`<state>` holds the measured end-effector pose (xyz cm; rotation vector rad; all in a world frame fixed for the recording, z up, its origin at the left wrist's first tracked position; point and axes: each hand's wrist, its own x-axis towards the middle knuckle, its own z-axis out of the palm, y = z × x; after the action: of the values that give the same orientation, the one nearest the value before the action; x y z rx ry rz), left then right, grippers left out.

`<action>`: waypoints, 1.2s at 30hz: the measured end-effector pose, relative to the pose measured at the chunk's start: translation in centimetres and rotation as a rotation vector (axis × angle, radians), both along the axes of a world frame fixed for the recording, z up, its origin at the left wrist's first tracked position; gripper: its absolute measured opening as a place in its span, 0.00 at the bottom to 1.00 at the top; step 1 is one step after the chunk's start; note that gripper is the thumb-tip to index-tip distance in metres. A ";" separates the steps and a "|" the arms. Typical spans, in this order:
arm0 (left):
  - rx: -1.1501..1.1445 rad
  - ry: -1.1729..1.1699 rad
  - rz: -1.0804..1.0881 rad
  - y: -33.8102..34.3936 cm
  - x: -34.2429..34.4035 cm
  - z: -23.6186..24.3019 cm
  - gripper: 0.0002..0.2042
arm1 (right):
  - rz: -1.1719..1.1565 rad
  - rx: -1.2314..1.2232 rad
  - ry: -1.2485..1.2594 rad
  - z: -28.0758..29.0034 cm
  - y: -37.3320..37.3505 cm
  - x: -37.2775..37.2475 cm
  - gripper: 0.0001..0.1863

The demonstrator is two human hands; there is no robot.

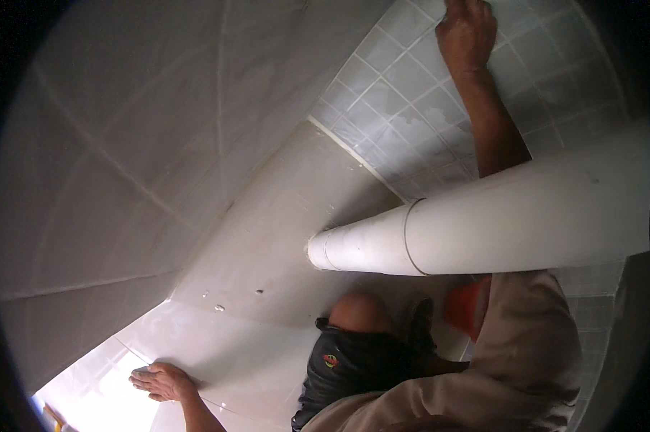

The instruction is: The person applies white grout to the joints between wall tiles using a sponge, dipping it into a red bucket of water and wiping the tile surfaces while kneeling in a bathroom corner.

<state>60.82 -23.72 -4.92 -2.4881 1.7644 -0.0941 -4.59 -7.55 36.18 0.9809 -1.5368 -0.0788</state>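
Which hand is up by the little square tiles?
The right hand, at the square tiles beyond the white pipe; the left hand is over the bright surface at lower left.

Shirt: I see a loose brownish-tan top (426, 403); soft folds run through the cloth;
Right sleeve: wide and rumpled (530, 331); the same tan as the top;
Shorts: black (346, 385); a small round emblem (330, 360) with red, green and yellow in it;
Knee: bare (361, 314), past the black hem;
Hands: left hand (162, 381) and right hand (467, 32) both bare;
Footwear: dark shoe (420, 322); too dim for me to tell its kind
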 end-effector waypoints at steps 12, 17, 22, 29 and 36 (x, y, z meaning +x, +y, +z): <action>0.007 -0.090 -0.023 0.1 1.4 -0.9 0.32 | -0.206 0.569 -0.335 -10.4 16.3 0.6 0.05; -0.022 -0.089 0.020 -0.3 3.0 -1.4 0.34 | -0.048 0.138 -0.091 1.3 14.4 1.5 0.05; -0.070 0.025 -0.069 -0.6 2.9 -4.4 0.34 | -0.165 0.560 -0.428 -12.3 20.4 2.5 0.07; -0.247 -0.035 -0.064 0.6 1.7 -1.1 0.30 | -0.271 0.280 -0.232 0.0 27.8 3.6 0.09; -0.385 -0.130 -0.089 -2.7 6.0 -5.8 0.26 | -0.142 0.606 -0.562 -13.1 26.8 3.4 0.13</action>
<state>66.77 -26.45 -10.73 -2.5693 1.9559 -0.6446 -1.18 19.26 23.05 1.4481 -2.1636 -0.4172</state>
